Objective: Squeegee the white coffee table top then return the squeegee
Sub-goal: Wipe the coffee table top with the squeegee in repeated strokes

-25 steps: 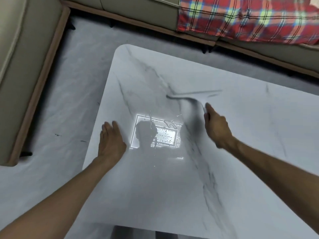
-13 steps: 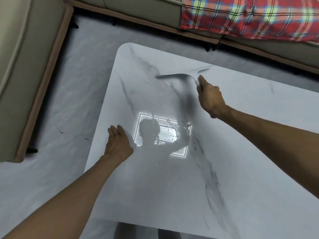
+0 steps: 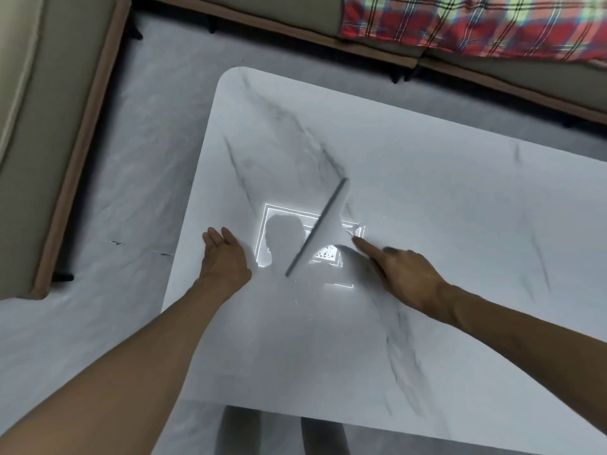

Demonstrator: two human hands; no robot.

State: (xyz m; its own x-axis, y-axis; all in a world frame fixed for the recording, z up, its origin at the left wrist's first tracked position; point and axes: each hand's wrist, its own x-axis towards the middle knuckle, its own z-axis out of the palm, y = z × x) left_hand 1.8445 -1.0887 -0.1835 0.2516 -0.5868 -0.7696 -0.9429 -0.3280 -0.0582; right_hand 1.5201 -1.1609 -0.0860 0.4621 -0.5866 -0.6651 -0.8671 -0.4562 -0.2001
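Head camera: we look down on a white coffee table (image 3: 443, 192) with grey marble veins. Our left hand (image 3: 226, 257) lies flat on the top near its left edge, fingers straight and close together. Our right hand (image 3: 404, 274) grips the handle of the squeegee (image 3: 317, 228), index finger stretched forward along it and the other fingers curled. Motion blur hides the finer grip. The squeegee is on the table top between our two hands. Its grey blade runs slantwise across a bright reflection (image 3: 279, 215) of a ceiling light. We cannot tell if the whole blade edge touches the surface. A beige sofa (image 3: 49, 126) wraps round the left and far sides, with a red plaid blanket (image 3: 476, 24) on the far part. The floor (image 3: 115, 192) is pale grey.
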